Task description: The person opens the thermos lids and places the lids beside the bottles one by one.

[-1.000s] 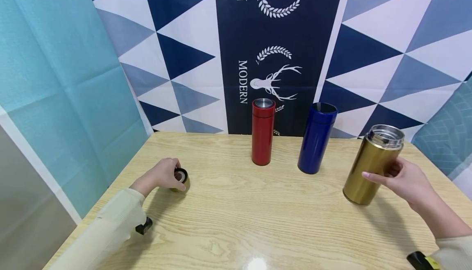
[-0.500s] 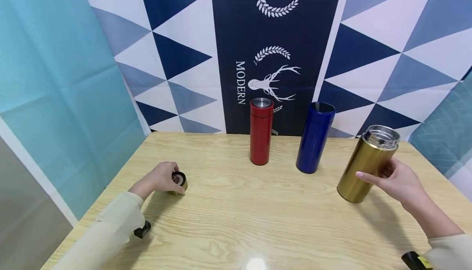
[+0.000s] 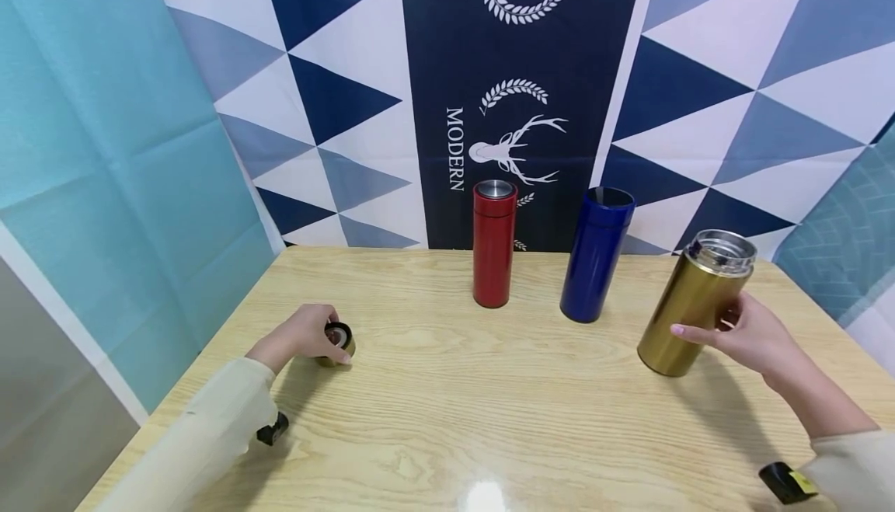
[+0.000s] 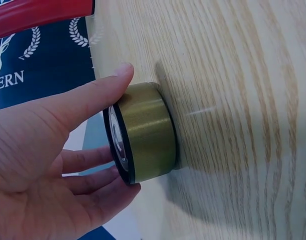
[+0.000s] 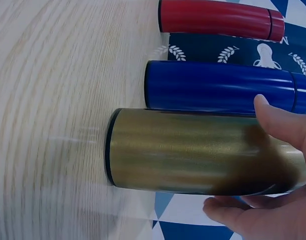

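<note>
A gold thermos (image 3: 678, 322) without its lid stands on the table at the right, its steel mouth uncovered. My right hand (image 3: 751, 333) holds it round the side, thumb in front and fingers behind, as the right wrist view also shows. Far to the left, a gold thermos lid (image 4: 150, 135) with a black rim sits on the wood. My left hand (image 4: 58, 145) grips this lid, thumb on one side and fingers on the other.
A red thermos (image 3: 492, 252) stands upright at the back centre. A blue thermos (image 3: 594, 259) stands between it and the gold one. Patterned cloth (image 3: 349, 46) hangs behind the wooden table (image 3: 433, 411), and a light blue sheet (image 3: 126, 147) hangs along the left.
The gold thermos has shifted slightly left with my right hand, closer to the blue thermos. The lid and my left hand have come slightly nearer, and the head view has tilted a little.
</note>
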Available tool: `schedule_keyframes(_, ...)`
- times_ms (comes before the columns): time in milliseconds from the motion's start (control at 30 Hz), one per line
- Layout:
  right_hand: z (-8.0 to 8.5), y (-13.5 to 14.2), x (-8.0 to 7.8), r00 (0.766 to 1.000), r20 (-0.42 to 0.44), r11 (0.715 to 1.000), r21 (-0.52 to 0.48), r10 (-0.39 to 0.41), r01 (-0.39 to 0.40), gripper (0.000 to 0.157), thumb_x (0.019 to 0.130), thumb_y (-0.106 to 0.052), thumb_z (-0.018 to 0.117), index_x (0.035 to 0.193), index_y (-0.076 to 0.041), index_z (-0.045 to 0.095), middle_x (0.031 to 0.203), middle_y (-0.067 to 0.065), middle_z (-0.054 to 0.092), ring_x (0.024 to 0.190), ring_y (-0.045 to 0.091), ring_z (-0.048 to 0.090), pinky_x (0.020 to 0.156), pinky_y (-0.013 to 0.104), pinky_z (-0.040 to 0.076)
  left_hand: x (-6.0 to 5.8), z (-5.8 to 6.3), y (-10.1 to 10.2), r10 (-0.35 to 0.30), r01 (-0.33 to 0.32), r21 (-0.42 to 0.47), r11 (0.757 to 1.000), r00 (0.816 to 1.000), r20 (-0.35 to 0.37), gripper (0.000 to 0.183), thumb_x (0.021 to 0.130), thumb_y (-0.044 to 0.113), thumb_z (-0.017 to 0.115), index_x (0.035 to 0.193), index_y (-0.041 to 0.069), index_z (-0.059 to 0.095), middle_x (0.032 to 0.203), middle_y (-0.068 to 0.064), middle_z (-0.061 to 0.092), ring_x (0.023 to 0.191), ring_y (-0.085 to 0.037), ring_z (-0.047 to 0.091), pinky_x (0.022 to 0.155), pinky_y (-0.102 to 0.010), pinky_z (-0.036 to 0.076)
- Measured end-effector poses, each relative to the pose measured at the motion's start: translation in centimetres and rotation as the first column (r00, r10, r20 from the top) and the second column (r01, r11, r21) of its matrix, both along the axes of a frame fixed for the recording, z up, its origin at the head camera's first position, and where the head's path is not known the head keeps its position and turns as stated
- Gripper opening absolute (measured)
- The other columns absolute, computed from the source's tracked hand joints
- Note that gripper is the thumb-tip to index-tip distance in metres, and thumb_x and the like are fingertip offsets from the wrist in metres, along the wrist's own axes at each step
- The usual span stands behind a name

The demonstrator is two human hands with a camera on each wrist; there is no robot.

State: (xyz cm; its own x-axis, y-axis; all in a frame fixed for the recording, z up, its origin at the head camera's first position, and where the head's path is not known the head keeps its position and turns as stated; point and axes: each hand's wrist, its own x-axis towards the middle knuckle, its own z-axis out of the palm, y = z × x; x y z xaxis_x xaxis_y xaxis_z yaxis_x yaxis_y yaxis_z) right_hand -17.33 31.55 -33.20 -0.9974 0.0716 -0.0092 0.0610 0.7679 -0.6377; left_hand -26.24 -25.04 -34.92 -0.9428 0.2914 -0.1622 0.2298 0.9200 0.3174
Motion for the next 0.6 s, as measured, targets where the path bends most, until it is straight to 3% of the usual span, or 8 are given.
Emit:
schedule_keyframes(100, 0.2, 0.0, 0.2, 0.999, 0.045, 0.999, 0.035, 0.013, -0.014, 0.091, 0.088, -0.039, 0.068, 0.138, 0.022, 0.022, 0.138, 0.046, 0.033, 0.123, 0.061, 0.038, 0.083, 0.039, 0.055, 0.0, -0.1, -0.1, -0.004, 0.004, 0.002, 1.000, 1.000, -0.001, 0.064, 0.068, 0.033, 0.087, 0.111, -0.005, 0.058, 0.097, -0.013, 0.065, 0.084, -0.021, 0.057, 0.074, -0.037, 0.051)
schedule_keyframes(200, 0.2, 0.2, 0.3, 0.994, 0.105, 0.993, 0.110, 0.025, -0.036, 0.092, 0.089, -0.045, 0.064, 0.135, 0.025, 0.025, 0.135, 0.046, 0.036, 0.119, 0.062, 0.041, 0.086, 0.058, 0.050, -0.1, -0.1, -0.2, -0.014, 0.014, -0.012, 1.000, 1.000, -0.008, 0.072, 0.067, 0.035, 0.087, 0.116, -0.007, 0.056, 0.107, -0.018, 0.065, 0.095, -0.027, 0.061, 0.083, -0.042, 0.053)
schedule_keyframes(367, 0.0, 0.4, 0.7, 0.982, 0.178, 0.961, 0.258, 0.058, -0.103, 0.089, 0.089, -0.052, 0.059, 0.123, 0.028, 0.040, 0.119, 0.043, 0.054, 0.106, 0.057, 0.054, 0.080, 0.053, 0.053, -0.5, 0.7, 0.1, -0.035, 0.034, -0.037, 0.999, 0.999, -0.019, 0.080, 0.069, 0.037, 0.085, 0.126, -0.009, 0.052, 0.127, -0.026, 0.057, 0.115, -0.040, 0.056, 0.095, -0.049, 0.050)
schedule_keyframes(500, 0.1, -0.2, 1.3, 0.974, 0.210, 0.923, 0.352, 0.083, -0.155, 0.086, 0.089, -0.055, 0.058, 0.113, 0.027, 0.049, 0.105, 0.037, 0.064, 0.095, 0.048, 0.063, 0.076, 0.048, 0.054, -0.9, 2.2, 1.0, -0.057, 0.055, -0.042, 0.998, 0.997, -0.051, 0.079, 0.073, 0.036, 0.083, 0.129, -0.009, 0.051, 0.130, -0.027, 0.055, 0.118, -0.042, 0.054, 0.096, -0.050, 0.050)
schedule_keyframes(600, 0.1, -0.8, 1.8, 0.975, 0.204, 0.913, 0.372, 0.093, -0.165, 0.081, 0.088, -0.053, 0.060, 0.109, 0.025, 0.054, 0.097, 0.032, 0.068, 0.090, 0.043, 0.065, 0.071, 0.044, 0.054, -1.4, 3.5, 1.8, -0.073, 0.070, -0.037, 0.997, 0.993, -0.096, 0.079, 0.074, 0.036, 0.082, 0.130, -0.008, 0.050, 0.131, -0.027, 0.055, 0.119, -0.041, 0.054, 0.098, -0.051, 0.049)
